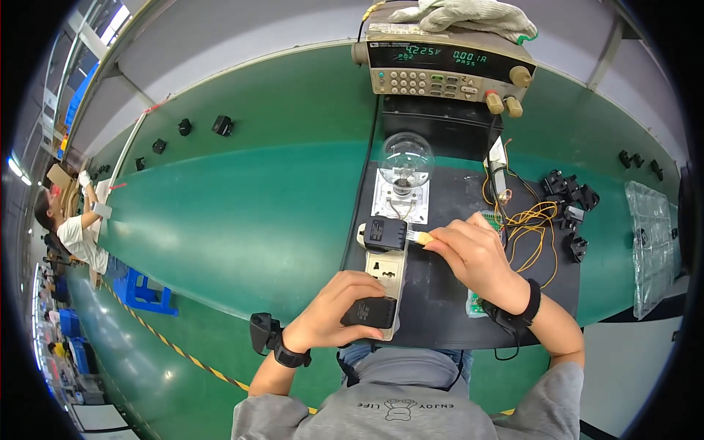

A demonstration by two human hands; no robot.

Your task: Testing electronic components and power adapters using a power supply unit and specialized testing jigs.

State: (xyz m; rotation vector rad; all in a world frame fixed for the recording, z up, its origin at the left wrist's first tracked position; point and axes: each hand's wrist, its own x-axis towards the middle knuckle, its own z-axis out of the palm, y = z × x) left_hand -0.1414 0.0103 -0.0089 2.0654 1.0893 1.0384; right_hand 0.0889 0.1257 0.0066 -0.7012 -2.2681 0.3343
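Bench power supply point(447, 70) at far edge, white gloves point(469, 16) on top. Clear bulb point(405, 158) upright on white base. Yellow wires point(532, 224) tangled beside loose black plugs point(570, 198). Green tabletop point(242, 213).

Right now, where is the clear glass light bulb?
In the head view the light bulb stands centre, on a white base at the far end of the black mat, below the bench power supply, beyond the black adapter.

Lower end of the white power strip point(386, 273) covered by the black adapter point(368, 312) and the left hand point(330, 312) — fingertips tucked out of sight under it. Small plug point(419, 237) partly pinched inside the right hand point(473, 258). Green circuit board point(475, 304) mostly hidden beneath that wrist — details too small to tell.
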